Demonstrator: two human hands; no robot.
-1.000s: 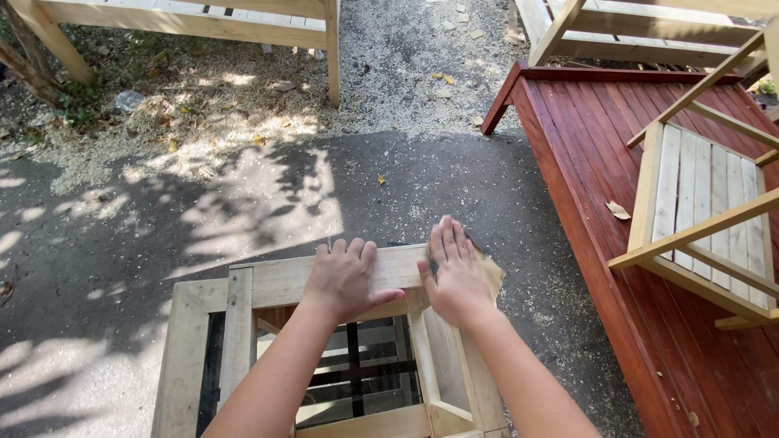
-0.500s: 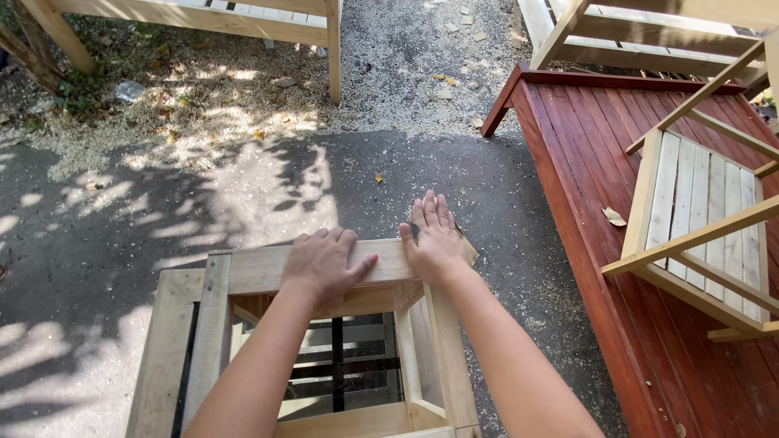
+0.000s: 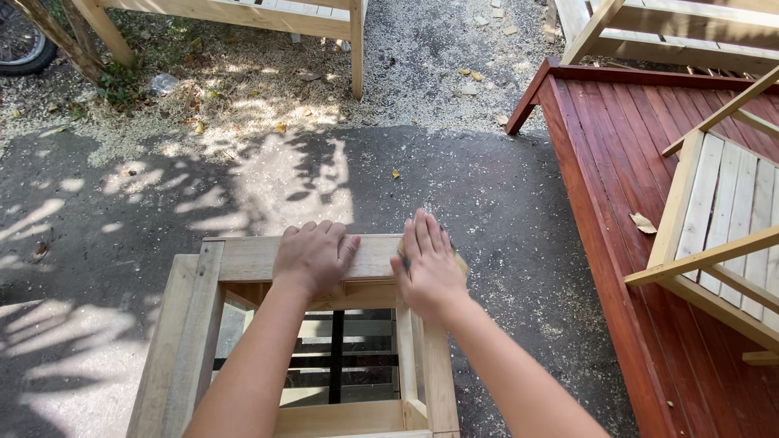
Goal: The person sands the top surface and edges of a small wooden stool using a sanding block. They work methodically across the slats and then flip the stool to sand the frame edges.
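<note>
A bare wooden frame (image 3: 243,258) of pale slats stands on the ground right below me, open in the middle. My left hand (image 3: 312,255) lies flat on its far top rail, fingers together and pointing away. At the frame's far right corner, my right hand (image 3: 430,268) presses palm-down on a tan sanding sheet (image 3: 460,264). Only an edge of that sheet shows beside the fingers. Both forearms reach in from the bottom of the view.
Dark asphalt (image 3: 503,186) strewn with sawdust surrounds the frame. A red-stained wooden deck (image 3: 617,154) lies to the right, with a pale slatted chair piece (image 3: 714,203) on it. More bare wooden furniture (image 3: 243,12) stands at the back, and a tyre (image 3: 20,45) at far left.
My right hand slid a little away from me over the corner, then back towards me. My left hand stayed on the rail. The view shifted slightly.
</note>
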